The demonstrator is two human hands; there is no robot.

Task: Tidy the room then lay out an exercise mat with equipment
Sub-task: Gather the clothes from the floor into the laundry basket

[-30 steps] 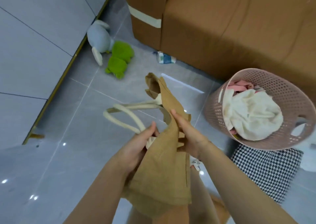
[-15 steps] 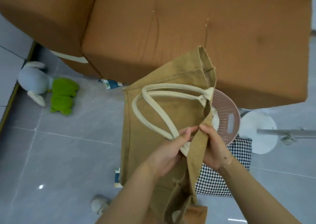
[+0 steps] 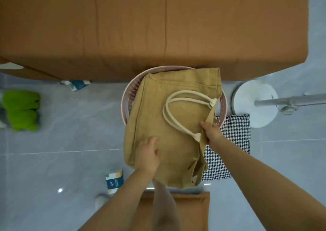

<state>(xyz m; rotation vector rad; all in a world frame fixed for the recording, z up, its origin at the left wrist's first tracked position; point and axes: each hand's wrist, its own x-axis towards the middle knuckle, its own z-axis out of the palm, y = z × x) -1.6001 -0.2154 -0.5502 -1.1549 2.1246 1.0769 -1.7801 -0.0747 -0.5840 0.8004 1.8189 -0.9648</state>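
Tan canvas bag (image 3: 158,118) lies flat over the pink basket (image 3: 128,96), seemingly to go in. Right hand (image 3: 212,133) pinches its edge by the handles; left hand (image 3: 148,154) rests on it, fingers loosely bent.

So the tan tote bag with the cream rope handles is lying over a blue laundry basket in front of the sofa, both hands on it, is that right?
Not quite: the laundry basket is pink, not blue, as the head view shows. The rest holds: the tan tote bag with cream rope handles lies over it in front of the sofa, with the left hand and the right hand on it.
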